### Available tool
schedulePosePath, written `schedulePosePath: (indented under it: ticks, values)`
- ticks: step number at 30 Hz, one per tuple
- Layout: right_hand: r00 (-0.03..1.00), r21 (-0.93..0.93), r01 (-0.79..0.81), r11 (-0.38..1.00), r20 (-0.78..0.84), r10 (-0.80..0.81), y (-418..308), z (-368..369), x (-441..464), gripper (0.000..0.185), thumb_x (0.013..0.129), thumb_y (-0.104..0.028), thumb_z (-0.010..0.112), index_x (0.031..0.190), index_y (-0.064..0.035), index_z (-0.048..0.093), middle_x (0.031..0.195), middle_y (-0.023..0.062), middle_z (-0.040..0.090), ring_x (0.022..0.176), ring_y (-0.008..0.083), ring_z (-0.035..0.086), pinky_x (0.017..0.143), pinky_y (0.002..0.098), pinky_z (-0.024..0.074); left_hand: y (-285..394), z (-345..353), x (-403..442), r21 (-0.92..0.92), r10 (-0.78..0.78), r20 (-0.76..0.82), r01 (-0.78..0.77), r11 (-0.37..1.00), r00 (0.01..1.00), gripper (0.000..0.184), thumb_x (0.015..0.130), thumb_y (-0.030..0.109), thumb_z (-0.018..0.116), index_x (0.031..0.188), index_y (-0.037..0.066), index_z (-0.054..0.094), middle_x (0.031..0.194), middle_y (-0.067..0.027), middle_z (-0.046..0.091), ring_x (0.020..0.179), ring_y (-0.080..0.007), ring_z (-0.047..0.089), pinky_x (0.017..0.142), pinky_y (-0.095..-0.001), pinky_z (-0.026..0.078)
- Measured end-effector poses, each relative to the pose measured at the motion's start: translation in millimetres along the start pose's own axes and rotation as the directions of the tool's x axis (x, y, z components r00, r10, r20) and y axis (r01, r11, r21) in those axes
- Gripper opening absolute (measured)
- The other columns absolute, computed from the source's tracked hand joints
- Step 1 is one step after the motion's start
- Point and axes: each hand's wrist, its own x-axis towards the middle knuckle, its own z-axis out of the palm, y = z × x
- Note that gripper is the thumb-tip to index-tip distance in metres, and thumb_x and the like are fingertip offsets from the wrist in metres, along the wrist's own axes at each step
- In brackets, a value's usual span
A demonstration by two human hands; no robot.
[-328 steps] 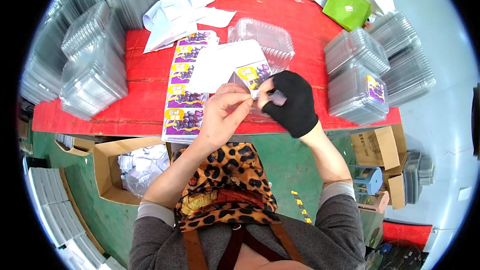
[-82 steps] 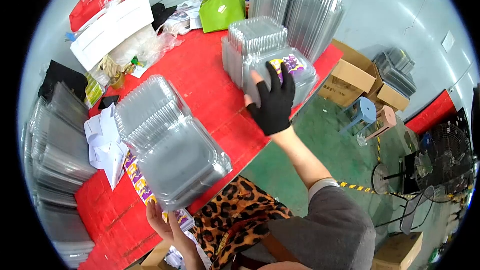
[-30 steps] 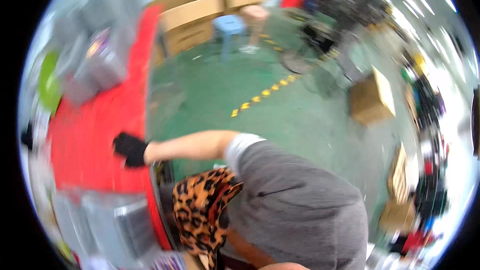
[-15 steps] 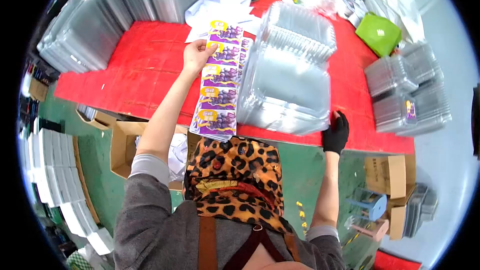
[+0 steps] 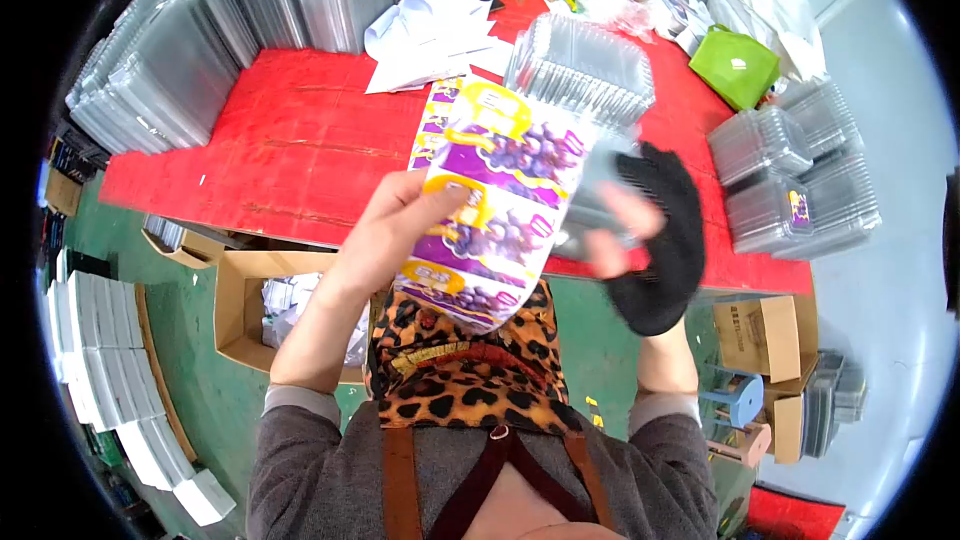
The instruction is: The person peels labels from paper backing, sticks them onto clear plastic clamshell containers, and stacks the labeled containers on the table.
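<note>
My left hand pinches the left edge of a sheet of grape labels, raised towards me and curling at its lower end. Purple grapes and yellow patches are printed on it. More grape labels lie on the table behind it. To the right of the sheet is my right hand, in a black glove with bare fingertips. Motion smears its fingers, so I cannot tell whether they hold anything. Clear plastic containers are stacked beyond the sheet, and the nearer ones are partly hidden by the sheet and my right hand.
Tall stacks of clear plastic trays line the left of the red table. White papers lie at the back. A green bag and more clear containers stand at right. An open cardboard box sits below the table edge.
My left hand has lifted a label sheet off the pile and brought it closer. My right hand has left the containers' front corner and risen beside the sheet.
</note>
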Motion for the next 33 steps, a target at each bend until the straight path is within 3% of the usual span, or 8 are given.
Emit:
schedulePosePath:
  ticks: [4,6,8,14,16,18,20,33]
  values:
    - [0.976,0.103,0.082,0.991,0.191,-0.101,-17.1,24.5,15.6,0.044,0.080,-0.021,0.075,0.119,-0.0035,0.065,0.111,0.0148,0.067,0.103,0.0330,0.062,0.090,0.0430,0.0490,1.6,23.8,-18.1,0.378,0.223,0.171,-0.273,0.885,0.960,0.024,0.099,0.017,0.059,0.112,-0.002,0.064,0.094,-0.0087,0.071,0.085,-0.0145,0.067,0.075,-0.0281,0.051]
    - [0.971,0.231,0.059,0.971,0.214,-0.110,-13.6,19.5,11.8,0.040,0.080,-0.014,0.074,0.117,-0.0044,0.067,0.091,0.0137,0.067,0.081,0.0314,0.064,0.070,0.0417,0.0490,-8.4,20.5,-16.9,0.719,0.448,0.349,-0.542,0.436,0.823,0.017,0.090,0.006,0.066,0.106,0.000,0.067,0.092,-0.0141,0.070,0.080,-0.0298,0.068,0.073,-0.0345,0.052]
    - [0.949,0.286,-0.078,0.955,0.314,-0.017,-13.6,14.7,-0.9,0.034,0.078,-0.011,0.077,0.111,-0.0056,0.072,0.093,0.0134,0.071,0.083,0.0319,0.067,0.072,0.0381,0.0530,-17.7,17.8,-23.7,0.746,0.394,0.437,-0.571,0.344,0.809,0.021,0.084,0.000,0.067,0.104,0.002,0.068,0.092,-0.0170,0.069,0.080,-0.0386,0.066,0.070,-0.0388,0.053]
    - [0.850,0.539,-0.513,0.668,0.430,0.305,21.4,-6.0,-30.1,0.024,0.082,-0.005,0.071,0.106,-0.0052,0.074,0.094,0.0141,0.073,0.080,0.0230,0.069,0.071,0.0360,0.0535,-15.1,15.9,-28.2,0.809,0.329,0.378,-0.481,0.337,0.866,0.046,0.072,-0.006,0.061,0.114,0.011,0.069,0.094,-0.0122,0.071,0.082,-0.0359,0.068,0.068,-0.0434,0.054]
    - [0.807,0.429,-0.578,0.695,0.176,0.563,37.7,-24.9,-23.4,0.022,0.083,-0.003,0.069,0.103,-0.0026,0.075,0.098,0.0145,0.073,0.089,0.0225,0.070,0.080,0.0364,0.0543,-26.1,-5.6,-19.4,0.834,0.366,0.207,-0.359,0.419,0.907,0.039,0.082,-0.008,0.058,0.116,0.009,0.070,0.098,-0.0121,0.073,0.082,-0.0271,0.071,0.071,-0.0376,0.056]
    - [0.902,0.207,-0.368,0.907,-0.160,0.402,53.7,-23.9,-14.2,0.022,0.082,-0.002,0.068,0.104,-0.0008,0.075,0.099,0.0149,0.073,0.094,0.0250,0.070,0.086,0.0377,0.0542,-51.1,-30.6,-13.7,0.587,0.290,-0.152,-0.150,0.795,0.945,0.023,0.093,-0.001,0.060,0.113,0.002,0.069,0.092,-0.0097,0.074,0.078,-0.0144,0.069,0.067,-0.0292,0.054]
    - [0.998,-0.044,-0.051,0.998,0.027,0.052,63.2,-14.5,-6.4,0.025,0.079,-0.003,0.071,0.104,-0.0021,0.073,0.101,0.0151,0.072,0.094,0.0304,0.070,0.088,0.0404,0.0549,-42.3,-36.5,-10.2,0.282,0.132,-0.332,-0.035,0.959,0.934,0.017,0.096,0.008,0.063,0.106,-0.004,0.069,0.088,-0.0073,0.073,0.075,-0.0068,0.063,0.064,-0.0226,0.051]
    - [0.976,-0.082,0.134,0.988,0.183,-0.117,86.2,48.8,-3.8,0.028,0.075,-0.009,0.074,0.102,-0.0014,0.070,0.100,0.0141,0.071,0.091,0.0299,0.070,0.079,0.0401,0.0579,-69.0,-68.1,20.1,-0.418,-0.197,-0.441,-0.006,0.909,0.875,0.028,0.095,0.017,0.061,0.113,-0.005,0.063,0.102,-0.0164,0.071,0.085,-0.0205,0.072,0.074,-0.0316,0.059]
